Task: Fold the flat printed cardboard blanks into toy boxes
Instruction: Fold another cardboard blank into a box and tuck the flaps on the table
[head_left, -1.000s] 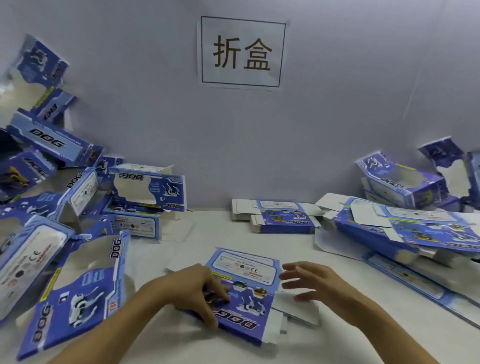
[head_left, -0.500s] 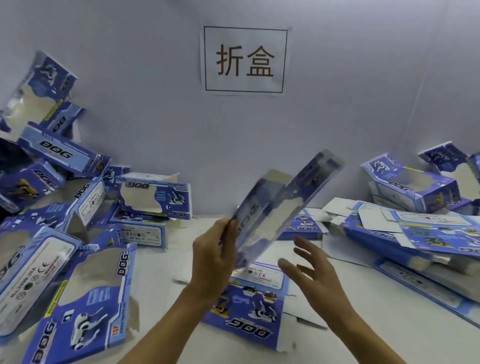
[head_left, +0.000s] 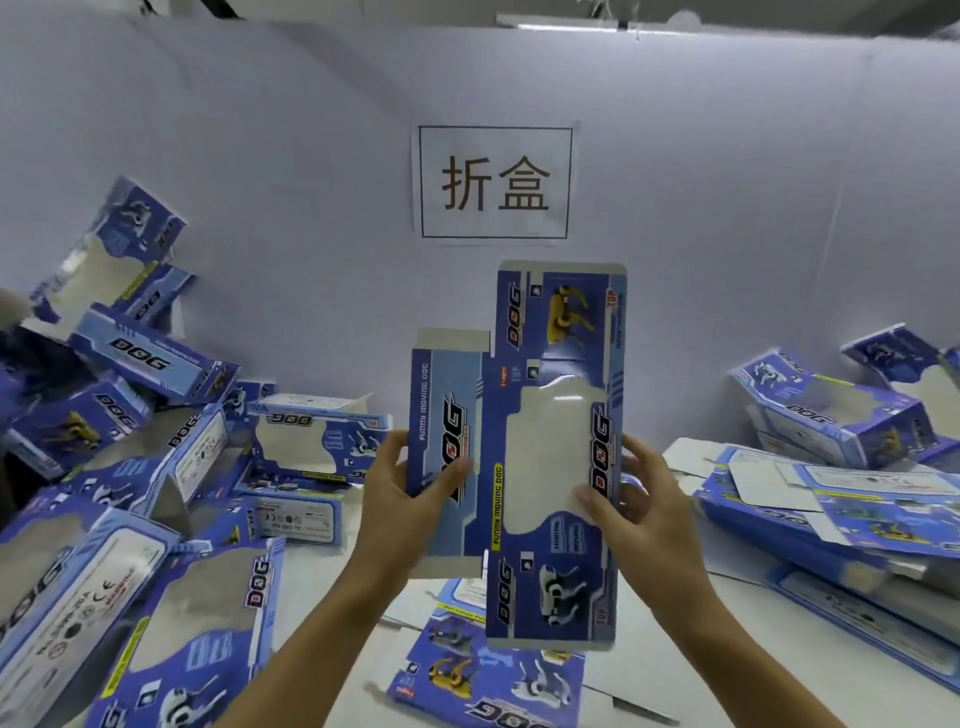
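Holding a flat blue cardboard blank (head_left: 540, 457) upright in front of you, you have it raised above the white table (head_left: 332, 582), its printed side facing you and its long axis running top to bottom. Your left hand (head_left: 400, 499) grips the left edge, thumb curled over the front of the narrow light-blue side panel and the other fingers hidden behind the card. Your right hand (head_left: 634, 499) grips the right edge, thumb pressed on the front near the clear window, fingers wrapped round the back. Both hands sit at about the same height, roughly midway along the blank. You can read "DOG" on the panels; a yellow dog is printed near the top flap and a white one near the bottom flap.

Directly below it, another flat blank (head_left: 488, 675) lies on the table near you. To your left, a heap of folded boxes (head_left: 156, 519) with window cut-outs leans against the pale wall (head_left: 291, 208). To your right, more folded boxes (head_left: 831, 415) rest on a spread of flat blanks (head_left: 852, 509). On the wall straight ahead, above the blank you hold, hangs a white sign (head_left: 493, 182) with two dark characters inside a thin frame.
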